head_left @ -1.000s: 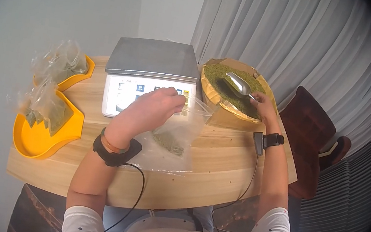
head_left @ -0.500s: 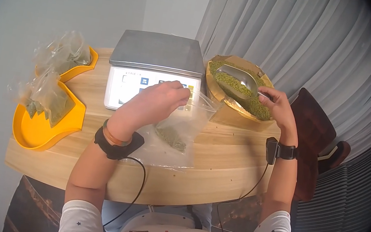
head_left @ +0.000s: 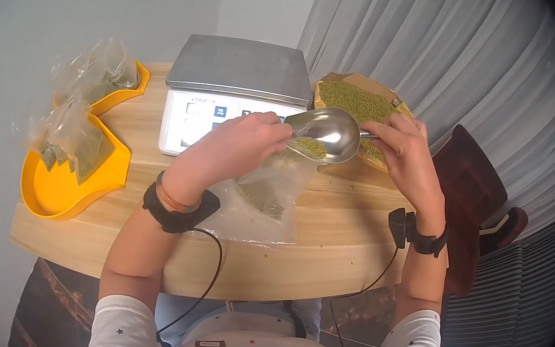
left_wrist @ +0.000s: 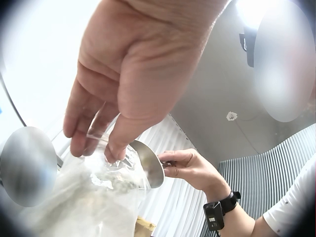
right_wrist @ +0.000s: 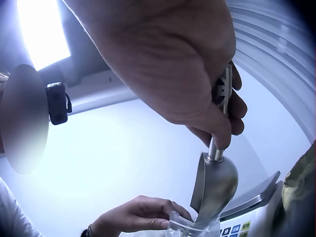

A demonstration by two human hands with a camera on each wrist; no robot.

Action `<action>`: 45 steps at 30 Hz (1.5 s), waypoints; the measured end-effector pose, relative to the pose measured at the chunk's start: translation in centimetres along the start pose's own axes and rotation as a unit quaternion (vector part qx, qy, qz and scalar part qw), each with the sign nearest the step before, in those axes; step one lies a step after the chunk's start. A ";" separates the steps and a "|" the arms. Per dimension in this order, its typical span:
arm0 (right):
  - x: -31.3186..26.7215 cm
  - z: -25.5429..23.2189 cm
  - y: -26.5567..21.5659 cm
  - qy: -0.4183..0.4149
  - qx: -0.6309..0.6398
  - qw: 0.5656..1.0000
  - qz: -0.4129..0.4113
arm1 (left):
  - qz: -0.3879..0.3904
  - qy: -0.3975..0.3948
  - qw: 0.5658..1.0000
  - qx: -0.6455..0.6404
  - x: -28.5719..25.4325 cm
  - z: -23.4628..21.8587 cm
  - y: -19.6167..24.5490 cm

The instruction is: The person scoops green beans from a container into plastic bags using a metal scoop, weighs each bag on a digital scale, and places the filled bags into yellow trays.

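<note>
My left hand (head_left: 243,140) pinches the rim of a clear plastic zip bag (head_left: 270,198), which hangs in front of the scale with some green beans in its bottom. My right hand (head_left: 406,150) grips the handle of a shiny metal scoop (head_left: 335,133). The scoop is tilted, its front end inside the bag's mouth, and green beans show at its lower edge. From the right wrist view, the scoop (right_wrist: 216,185) points steeply down into the bag (right_wrist: 185,226). Thumb and fingers of the left hand (left_wrist: 106,133) hold the bag's edge in the left wrist view.
A white scale (head_left: 180,125) with a steel plate (head_left: 243,70) stands behind the bag. At the back right is an open sack (head_left: 358,99) of green beans. On the left, yellow trays (head_left: 45,198) hold filled clear bags (head_left: 78,149). A dark red chair (head_left: 470,171) stands beyond the table.
The right hand has dug the scoop into the beans in the sack, lifted it loaded, and brought it left, tipping it into the bag. The left hand has stayed at the bag.
</note>
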State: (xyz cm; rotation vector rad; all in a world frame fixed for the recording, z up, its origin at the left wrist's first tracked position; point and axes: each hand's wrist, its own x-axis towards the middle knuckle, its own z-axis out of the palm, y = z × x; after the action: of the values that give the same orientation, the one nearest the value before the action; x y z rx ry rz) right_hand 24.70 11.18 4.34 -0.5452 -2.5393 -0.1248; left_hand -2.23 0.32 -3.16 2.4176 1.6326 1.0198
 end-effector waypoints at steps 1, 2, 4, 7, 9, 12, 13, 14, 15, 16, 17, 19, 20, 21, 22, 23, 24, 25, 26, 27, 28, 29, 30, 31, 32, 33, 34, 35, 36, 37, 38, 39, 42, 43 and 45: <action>-0.1 -0.1 0.2 0.011 0.000 1.000 -0.002 | 0.002 0.003 1.000 -0.001 0.0 0.0 0.0; -0.1 -0.1 0.4 0.023 0.000 1.000 -0.005 | 0.001 0.002 1.000 -0.002 0.0 0.0 0.0; -0.2 -0.3 1.3 0.016 0.030 0.999 0.037 | 0.002 0.002 1.000 0.012 0.0 0.1 0.0; -0.5 0.0 3.7 0.027 0.079 0.992 0.090 | -0.003 -0.010 1.000 0.024 0.0 -0.1 -0.1; -0.9 0.4 5.7 0.060 0.077 0.980 0.173 | -0.004 -0.012 1.000 0.023 -0.1 -0.3 0.1; -2.2 3.1 11.7 0.099 0.035 0.972 0.208 | -0.009 -0.017 1.000 0.024 -0.2 -0.5 0.3; -2.6 4.0 13.2 0.116 -0.005 0.970 0.215 | -0.015 -0.022 0.999 0.026 -0.2 -0.6 0.3; -3.0 4.7 14.3 0.117 -0.006 0.969 0.216 | -0.014 -0.022 0.999 0.026 -0.2 -0.6 0.4; -3.3 5.3 15.3 0.094 -0.036 0.964 0.246 | -0.011 -0.024 0.999 0.035 -0.2 -0.6 0.4; -3.5 5.9 15.8 0.072 -0.066 0.956 0.276 | -0.009 -0.027 0.999 0.045 -0.2 -0.6 0.4; -3.7 6.7 16.2 0.072 -0.066 0.956 0.275 | -0.008 -0.026 0.999 0.045 -0.2 -0.5 0.3; -4.1 8.1 16.8 0.032 -0.098 0.950 0.294 | -0.001 -0.018 0.999 0.035 -0.2 -0.5 0.3; -4.1 9.1 17.4 0.013 -0.083 0.955 0.286 | 0.000 -0.018 0.999 0.036 -0.3 -0.4 0.2; -3.9 9.4 17.0 0.014 -0.083 0.954 0.286 | 0.001 -0.020 0.999 0.037 -0.3 -0.4 0.1; -3.6 10.1 16.4 -0.003 -0.042 0.957 0.288 | 0.002 -0.022 0.999 0.039 -0.2 -0.4 0.1; -3.4 10.5 16.0 -0.020 -0.002 0.957 0.290 | 0.003 -0.022 0.999 0.040 -0.2 -0.6 0.2; -3.2 10.9 16.1 -0.024 0.045 0.961 0.272 | 0.000 -0.028 0.999 0.039 -0.2 -0.7 0.3; -3.1 11.1 16.2 -0.023 0.045 0.961 0.273 | -0.004 -0.034 0.999 0.038 -0.2 -0.8 0.4; -3.0 11.4 16.3 -0.032 0.077 0.957 0.280 | -0.002 -0.035 0.999 0.039 -0.2 -0.7 0.4; -3.0 11.5 16.3 -0.041 0.108 0.951 0.286 | -0.002 -0.029 0.999 0.036 -0.2 -0.6 0.4; -3.0 11.5 16.2 -0.040 0.108 0.951 0.287 | -0.002 -0.024 0.999 0.033 -0.2 -0.6 0.4; -3.0 11.5 16.2 -0.042 0.167 0.934 0.314 | 0.000 -0.025 0.999 0.033 -0.2 -0.6 0.4; -3.1 11.5 16.3 -0.043 0.225 0.912 0.339 | -0.004 -0.031 0.999 0.030 -0.2 -0.6 0.4; -3.2 11.6 16.7 -0.041 0.225 0.912 0.340 | -0.008 -0.036 0.999 0.026 -0.2 -0.7 0.4; -3.2 11.5 17.2 -0.045 0.277 0.884 0.374 | -0.007 -0.035 0.999 0.027 -0.2 -0.7 0.3; -3.2 11.3 17.3 -0.049 0.328 0.851 0.407 | -0.005 -0.030 0.999 0.022 -0.2 -0.6 0.2; -3.3 10.9 17.3 -0.049 0.328 0.851 0.407 | -0.003 -0.025 1.000 0.016 -0.2 -0.6 0.1; -3.4 10.5 17.4 -0.041 0.354 0.834 0.422 | -0.003 -0.025 1.000 0.016 -0.2 -0.6 0.1; -3.6 10.0 17.4 -0.034 0.379 0.815 0.437 | 0.000 -0.022 1.000 0.016 -0.2 -0.6 0.1; -3.8 9.8 17.4 -0.034 0.379 0.815 0.437 | 0.002 -0.018 1.000 0.016 -0.2 -0.6 0.1; -4.0 9.5 17.4 -0.020 0.376 0.818 0.434 | 0.002 -0.018 1.000 0.015 -0.2 -0.6 0.1; -4.4 9.3 17.7 -0.007 0.372 0.822 0.432 | 0.001 -0.019 1.000 0.018 -0.2 -0.6 0.0; -5.2 8.8 18.3 0.007 0.341 0.835 0.432 | -0.001 -0.022 1.000 0.019 -0.2 -0.5 0.0; -5.5 8.5 18.5 0.007 0.341 0.835 0.432 | -0.002 -0.024 1.000 0.019 -0.2 -0.5 0.0; -6.0 7.8 18.5 0.015 0.290 0.867 0.404 | -0.002 -0.027 0.999 0.023 -0.1 -0.5 0.1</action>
State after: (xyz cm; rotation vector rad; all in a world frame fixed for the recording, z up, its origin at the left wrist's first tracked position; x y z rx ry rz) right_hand 33.08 27.52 -5.81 -1.2511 -1.9516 0.8870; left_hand -2.45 0.02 -2.75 2.4454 1.6612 0.9194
